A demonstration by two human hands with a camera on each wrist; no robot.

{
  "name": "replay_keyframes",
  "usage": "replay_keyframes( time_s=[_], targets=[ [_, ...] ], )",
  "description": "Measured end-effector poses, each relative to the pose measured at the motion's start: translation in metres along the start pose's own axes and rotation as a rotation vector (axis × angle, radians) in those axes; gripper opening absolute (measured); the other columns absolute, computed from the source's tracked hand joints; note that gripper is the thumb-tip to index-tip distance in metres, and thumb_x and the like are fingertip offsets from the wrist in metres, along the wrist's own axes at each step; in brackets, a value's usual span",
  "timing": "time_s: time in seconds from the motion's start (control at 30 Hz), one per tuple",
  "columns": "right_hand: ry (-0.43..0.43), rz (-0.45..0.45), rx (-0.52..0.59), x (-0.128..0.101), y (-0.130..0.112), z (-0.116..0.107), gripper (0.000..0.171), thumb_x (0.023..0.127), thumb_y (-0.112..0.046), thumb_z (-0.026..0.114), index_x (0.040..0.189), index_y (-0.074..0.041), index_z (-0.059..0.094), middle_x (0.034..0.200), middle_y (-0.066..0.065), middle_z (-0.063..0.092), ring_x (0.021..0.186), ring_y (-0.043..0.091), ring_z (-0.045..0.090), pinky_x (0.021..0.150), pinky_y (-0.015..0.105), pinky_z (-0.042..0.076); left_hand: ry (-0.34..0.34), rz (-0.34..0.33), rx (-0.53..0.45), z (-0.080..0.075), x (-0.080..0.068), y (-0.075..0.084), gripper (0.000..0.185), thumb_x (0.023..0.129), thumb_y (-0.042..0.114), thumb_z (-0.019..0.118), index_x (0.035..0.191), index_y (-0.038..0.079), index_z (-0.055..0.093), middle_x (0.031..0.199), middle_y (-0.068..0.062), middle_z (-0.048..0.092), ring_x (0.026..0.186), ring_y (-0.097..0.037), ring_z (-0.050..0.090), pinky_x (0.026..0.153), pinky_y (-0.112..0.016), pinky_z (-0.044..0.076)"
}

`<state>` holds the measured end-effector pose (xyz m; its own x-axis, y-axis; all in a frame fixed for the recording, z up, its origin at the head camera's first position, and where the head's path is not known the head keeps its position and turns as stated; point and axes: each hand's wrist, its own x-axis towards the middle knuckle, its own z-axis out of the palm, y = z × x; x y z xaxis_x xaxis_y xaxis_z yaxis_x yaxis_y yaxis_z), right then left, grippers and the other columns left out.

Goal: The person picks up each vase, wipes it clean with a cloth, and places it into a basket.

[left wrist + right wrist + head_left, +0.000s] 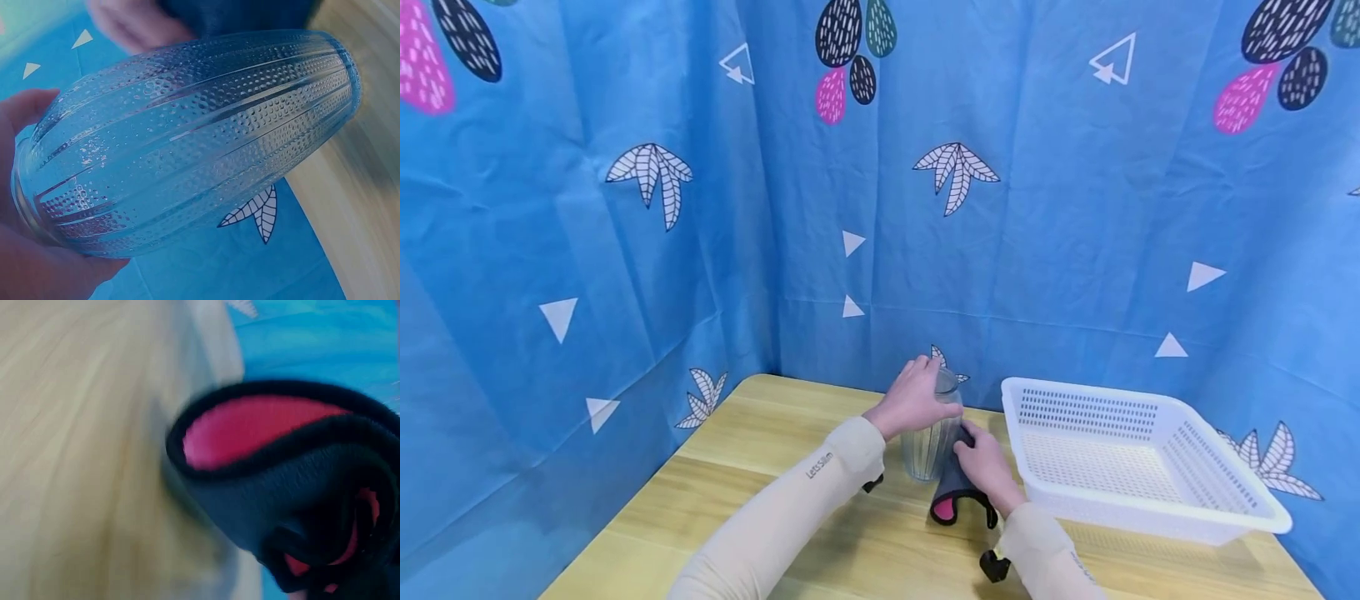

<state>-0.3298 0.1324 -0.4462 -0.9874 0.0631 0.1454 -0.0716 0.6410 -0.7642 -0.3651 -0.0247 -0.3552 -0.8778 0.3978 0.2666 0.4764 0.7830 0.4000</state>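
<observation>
A ribbed clear glass jar (929,442) stands upright on the wooden table (760,492) near the back. My left hand (917,398) grips it round the neck from above; the left wrist view shows the jar (194,137) filling the frame with my palm and fingers (25,187) round its top. A dark sleeve with pink lining (953,492) lies against the jar's right side. My right hand (985,467) holds this sleeve by its upper part. In the right wrist view the sleeve (281,481) shows its pink inside close up.
A white perforated plastic basket (1150,500) sits on the table just right of my right hand. Blue patterned curtains (625,250) close off the back and both sides. Small black wrist-camera mounts (995,567) hang under my forearms.
</observation>
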Motion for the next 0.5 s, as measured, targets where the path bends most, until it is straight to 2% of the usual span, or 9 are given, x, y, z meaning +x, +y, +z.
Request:
replay_keyframes(
  time_s=[0.1, 0.23, 0.33, 0.5],
  targets=[
    [0.04, 0.012, 0.056, -0.003, -0.015, -0.016, 0.072, 0.093, -0.019, 0.056, 0.159, -0.008, 0.03, 0.155, 0.029, 0.039, 0.13, 0.042, 0.051, 0.102, 0.054, 0.044, -0.005, 0.007, 0.038, 0.0, 0.002, 0.002, 0.095, 0.087, 0.052, 0.07, 0.159, 0.005, 0.027, 0.161, -0.016, 0.032, 0.148, -0.032, 0.032, 0.119, -0.044, 0.031],
    [0.085, -0.023, 0.125, -0.008, -0.036, -0.038, 0.086, 0.089, -0.019, 0.06, 0.162, -0.01, 0.017, 0.156, 0.028, 0.037, 0.133, 0.041, 0.049, 0.102, 0.053, 0.045, -0.013, 0.014, 0.067, -0.002, 0.002, 0.004, 0.095, 0.088, 0.053, 0.07, 0.158, 0.005, 0.029, 0.16, -0.016, 0.034, 0.147, -0.032, 0.034, 0.119, -0.044, 0.032],
    [0.131, -0.1, 0.182, -0.012, -0.047, -0.048, 0.085, 0.087, -0.014, 0.062, 0.162, -0.013, 0.021, 0.158, 0.021, 0.039, 0.134, 0.036, 0.049, 0.101, 0.049, 0.047, -0.018, 0.035, 0.072, -0.003, 0.002, 0.002, 0.093, 0.088, 0.053, 0.07, 0.157, 0.006, 0.032, 0.157, -0.014, 0.039, 0.143, -0.03, 0.038, 0.117, -0.042, 0.034],
    [0.162, -0.274, 0.166, -0.013, -0.054, -0.05, 0.076, 0.088, -0.011, 0.062, 0.158, -0.013, 0.033, 0.164, 0.015, 0.028, 0.147, 0.037, 0.032, 0.111, 0.051, 0.039, -0.019, 0.068, 0.059, -0.004, 0.001, 0.001, 0.086, 0.088, 0.051, 0.069, 0.156, 0.008, 0.037, 0.15, -0.009, 0.045, 0.136, -0.026, 0.045, 0.113, -0.041, 0.039]
  ],
)
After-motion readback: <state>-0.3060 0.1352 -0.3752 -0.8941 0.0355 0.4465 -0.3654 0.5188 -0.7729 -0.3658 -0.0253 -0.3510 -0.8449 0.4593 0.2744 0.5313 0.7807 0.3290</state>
